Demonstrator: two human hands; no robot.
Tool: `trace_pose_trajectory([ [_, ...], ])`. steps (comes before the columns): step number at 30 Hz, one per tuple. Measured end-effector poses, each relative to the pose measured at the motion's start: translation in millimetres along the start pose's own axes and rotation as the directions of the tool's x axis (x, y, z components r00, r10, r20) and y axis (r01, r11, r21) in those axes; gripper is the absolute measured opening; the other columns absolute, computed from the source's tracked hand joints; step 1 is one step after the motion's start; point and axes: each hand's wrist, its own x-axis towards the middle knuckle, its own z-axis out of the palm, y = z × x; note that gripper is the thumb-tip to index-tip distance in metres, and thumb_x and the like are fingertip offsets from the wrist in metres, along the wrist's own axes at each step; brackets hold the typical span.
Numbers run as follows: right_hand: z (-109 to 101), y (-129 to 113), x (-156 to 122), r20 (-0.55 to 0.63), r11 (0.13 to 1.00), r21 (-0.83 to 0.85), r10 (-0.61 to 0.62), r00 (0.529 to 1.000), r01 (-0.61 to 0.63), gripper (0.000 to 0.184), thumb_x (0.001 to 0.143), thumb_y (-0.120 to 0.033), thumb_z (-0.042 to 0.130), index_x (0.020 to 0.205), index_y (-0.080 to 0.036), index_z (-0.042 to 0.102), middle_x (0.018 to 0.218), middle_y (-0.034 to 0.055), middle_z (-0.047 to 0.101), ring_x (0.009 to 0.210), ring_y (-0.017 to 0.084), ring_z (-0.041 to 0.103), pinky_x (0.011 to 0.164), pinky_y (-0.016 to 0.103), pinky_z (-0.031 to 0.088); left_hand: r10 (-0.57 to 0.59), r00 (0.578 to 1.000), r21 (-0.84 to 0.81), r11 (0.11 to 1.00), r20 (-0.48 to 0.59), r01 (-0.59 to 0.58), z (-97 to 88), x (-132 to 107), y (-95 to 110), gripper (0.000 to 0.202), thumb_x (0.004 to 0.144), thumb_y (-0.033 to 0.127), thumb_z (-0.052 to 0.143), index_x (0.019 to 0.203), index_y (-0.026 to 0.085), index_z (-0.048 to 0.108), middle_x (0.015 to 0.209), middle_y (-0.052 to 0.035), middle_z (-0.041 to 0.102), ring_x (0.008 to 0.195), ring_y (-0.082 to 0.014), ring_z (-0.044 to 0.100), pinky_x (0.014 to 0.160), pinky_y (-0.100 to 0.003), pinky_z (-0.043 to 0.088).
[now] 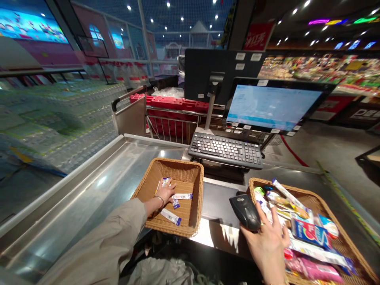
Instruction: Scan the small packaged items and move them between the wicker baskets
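My left hand reaches into the left wicker basket, fingers spread and lying over thin white-and-blue stick packets. One stick packet sticks out to the right of this hand, and another packet lies nearer the basket's front. A black handheld barcode scanner sits between the thumb and index finger of my right hand; its handle is hidden. The other fingers of that hand extend over the left edge of the right wicker basket, which is full of packaged snacks, among them a blue-and-red packet and a pink package.
Both baskets stand on a metal checkout counter. Behind them are a keyboard, a lit screen and a second monitor seen from its back. A shopping cart stands beyond. Stacked bottle packs are at left.
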Motion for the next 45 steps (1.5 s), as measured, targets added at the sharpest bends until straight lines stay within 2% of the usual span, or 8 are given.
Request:
trace_pose_trajectory([
  [5,2,5,-3,-0.015,1.000,0.005,-0.012,1.000,0.012,0.049,0.087,-0.061,0.039,0.105,-0.025,0.068,0.133,0.0088,0.064,0.142,0.037,0.035,0.110,0.064,0.021,-0.039,0.999,-0.002,0.999,-0.006,0.039,3.0,-5,-2,0.027,0.078,0.048,0.075,0.098,0.030,0.073,0.139,-0.0078,0.063,0.146,-0.0382,0.031,0.110,-0.075,-0.011],
  [14,-4,0,-4,-0.034,0.999,0.018,0.036,0.999,-0.035,0.057,0.087,-0.066,0.034,0.105,-0.024,0.068,0.130,0.0109,0.066,0.140,0.036,0.037,0.110,0.059,0.021,0.001,1.000,0.044,0.999,-0.018,-0.001,-7.5,-8,4,0.015,0.089,0.033,0.063,0.096,0.024,0.073,0.137,-0.0071,0.063,0.145,-0.0355,0.035,0.112,-0.072,-0.014],
  [21,-3,4,-5,-0.034,0.999,0.015,0.041,0.999,-0.041,0.058,0.086,-0.069,0.035,0.103,-0.025,0.069,0.130,0.0090,0.066,0.141,0.035,0.037,0.110,0.058,0.021,0.077,0.997,0.105,0.992,-0.015,-0.075,-14.6,-6,12,0.016,0.083,0.025,0.063,0.094,0.020,0.073,0.137,-0.0116,0.062,0.141,-0.0355,0.041,0.112,-0.072,-0.014],
  [26,-1,3,-3,-0.062,1.000,0.011,0.005,0.998,-0.005,0.052,0.087,-0.063,0.037,0.101,-0.025,0.069,0.129,0.0086,0.067,0.140,0.036,0.038,0.108,0.059,0.022,0.097,0.995,0.129,0.987,-0.038,-0.092,-23.5,-1,13,0.021,0.085,0.025,0.058,0.097,0.018,0.073,0.138,-0.0140,0.062,0.142,-0.0361,0.040,0.113,-0.072,-0.015],
  [30,-1,0,0,-0.079,0.999,0.003,-0.044,0.996,0.045,0.043,0.087,-0.053,0.040,0.097,-0.024,0.070,0.129,0.0079,0.067,0.141,0.035,0.037,0.109,0.059,0.024,0.067,0.994,0.134,0.989,-0.081,-0.056,-40.8,3,15,0.020,0.084,0.024,0.060,0.098,0.020,0.073,0.139,-0.0141,0.061,0.142,-0.0373,0.041,0.109,-0.076,-0.016],
  [35,2,-6,3,-0.012,0.998,-0.002,-0.064,0.998,0.064,0.039,0.083,-0.047,0.045,0.102,-0.023,0.070,0.133,0.0066,0.064,0.143,0.035,0.034,0.111,0.060,0.022,-0.034,0.986,0.130,0.990,-0.164,0.056,-74.1,6,19,0.017,0.082,0.026,0.064,0.096,0.020,0.072,0.144,-0.0156,0.057,0.143,-0.0417,0.036,0.104,-0.082,-0.015],
  [38,5,-12,5,-0.030,0.999,0.024,-0.034,0.999,0.034,0.035,0.081,-0.048,0.047,0.090,-0.025,0.072,0.129,0.0074,0.067,0.140,0.035,0.037,0.110,0.061,0.021,-0.070,0.976,0.129,0.987,-0.207,0.099,-94.4,4,24,0.016,0.083,0.027,0.065,0.096,0.019,0.071,0.147,-0.0159,0.053,0.145,-0.0419,0.033,0.102,-0.085,-0.016],
  [45,5,-27,10,-0.018,0.987,0.069,-0.142,0.990,0.143,0.022,0.079,-0.040,0.054,0.075,-0.025,0.070,0.130,0.0069,0.066,0.143,0.035,0.032,0.109,0.060,0.021,-0.076,0.919,0.168,0.974,-0.388,0.151,-132.9,-3,50,0.011,0.084,0.024,0.064,0.092,0.020,0.071,0.148,-0.0134,0.052,0.145,-0.0420,0.034,0.102,-0.087,-0.013],
])
